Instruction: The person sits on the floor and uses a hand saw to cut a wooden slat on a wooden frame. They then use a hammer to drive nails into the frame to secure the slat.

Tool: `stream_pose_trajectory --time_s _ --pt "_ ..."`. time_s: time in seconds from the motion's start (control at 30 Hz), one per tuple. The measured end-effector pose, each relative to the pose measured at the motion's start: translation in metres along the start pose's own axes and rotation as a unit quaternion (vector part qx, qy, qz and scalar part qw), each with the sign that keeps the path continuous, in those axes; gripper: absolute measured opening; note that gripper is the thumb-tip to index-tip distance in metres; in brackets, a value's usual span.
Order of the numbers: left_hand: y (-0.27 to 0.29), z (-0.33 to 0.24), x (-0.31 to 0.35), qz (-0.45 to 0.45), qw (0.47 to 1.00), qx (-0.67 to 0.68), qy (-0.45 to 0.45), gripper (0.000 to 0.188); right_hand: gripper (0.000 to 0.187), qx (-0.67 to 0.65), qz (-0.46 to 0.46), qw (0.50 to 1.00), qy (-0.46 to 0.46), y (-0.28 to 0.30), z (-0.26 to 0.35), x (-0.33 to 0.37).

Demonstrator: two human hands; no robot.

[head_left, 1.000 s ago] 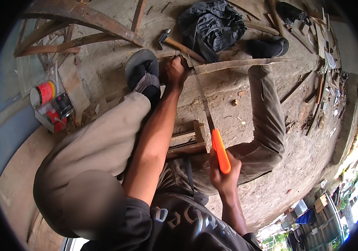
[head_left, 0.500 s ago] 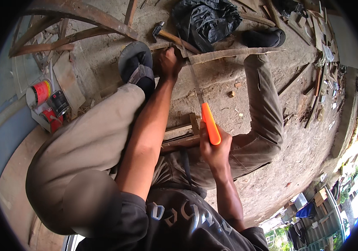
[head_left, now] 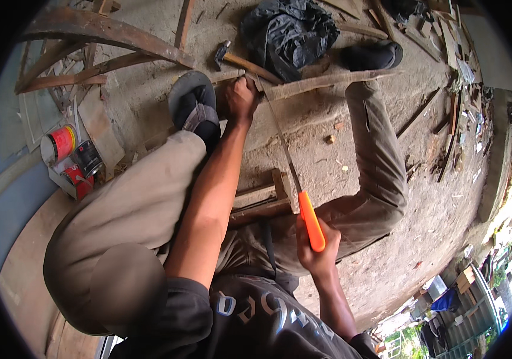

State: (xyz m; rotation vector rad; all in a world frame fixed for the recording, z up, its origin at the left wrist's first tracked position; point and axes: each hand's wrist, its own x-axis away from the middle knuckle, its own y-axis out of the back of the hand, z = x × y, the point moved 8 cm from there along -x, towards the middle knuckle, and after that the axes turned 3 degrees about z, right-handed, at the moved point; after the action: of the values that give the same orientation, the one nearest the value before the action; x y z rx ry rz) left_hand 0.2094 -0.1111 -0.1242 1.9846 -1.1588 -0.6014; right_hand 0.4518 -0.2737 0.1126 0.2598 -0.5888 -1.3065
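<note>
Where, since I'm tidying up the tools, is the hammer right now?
In the head view, the hammer lies left of upper centre, beside the black bag and just beyond the wooden board.

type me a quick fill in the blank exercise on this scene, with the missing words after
The right hand grips the saw by its ____ handle.
The left hand is on the wooden board, to the ____ of the saw in the picture.
The hammer lies beside a plastic bag coloured ____.

Missing words: orange; left; black.
</note>
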Motion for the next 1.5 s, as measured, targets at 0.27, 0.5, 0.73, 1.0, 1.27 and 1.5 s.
stream_pose_trajectory --time_s 0.27,0.5,0.73,1.0,1.27,1.5 --pt "0.005 -0.004 -0.015 0.008 0.997 0.083 -0.002 0.023 0.024 -0.029 0.022 0.998 -0.047 -0.042 -0.031 -0.057" --pt "0.008 -0.002 -0.006 -0.007 0.998 0.05 -0.045 0.022 0.025 -0.047 0.022 0.996 -0.076 -0.023 -0.026 -0.019" --pt "0.014 -0.018 0.005 -0.005 0.993 0.084 -0.077 0.027 0.034 -0.055 0.074 0.987 -0.129 -0.024 -0.026 -0.007" --pt "0.011 -0.02 0.006 -0.014 0.992 0.085 -0.094 0.026 0.046 -0.106 0.155 0.969 -0.158 -0.039 -0.043 0.007" --pt "0.022 -0.03 0.01 -0.01 0.991 0.064 -0.12 0.018 0.045 -0.063 0.149 0.978 -0.134 -0.034 -0.014 -0.001" --pt "0.015 -0.024 0.011 0.005 0.992 0.027 -0.119 0.021 0.045 -0.075 0.125 0.979 -0.141 -0.036 -0.012 0.013"
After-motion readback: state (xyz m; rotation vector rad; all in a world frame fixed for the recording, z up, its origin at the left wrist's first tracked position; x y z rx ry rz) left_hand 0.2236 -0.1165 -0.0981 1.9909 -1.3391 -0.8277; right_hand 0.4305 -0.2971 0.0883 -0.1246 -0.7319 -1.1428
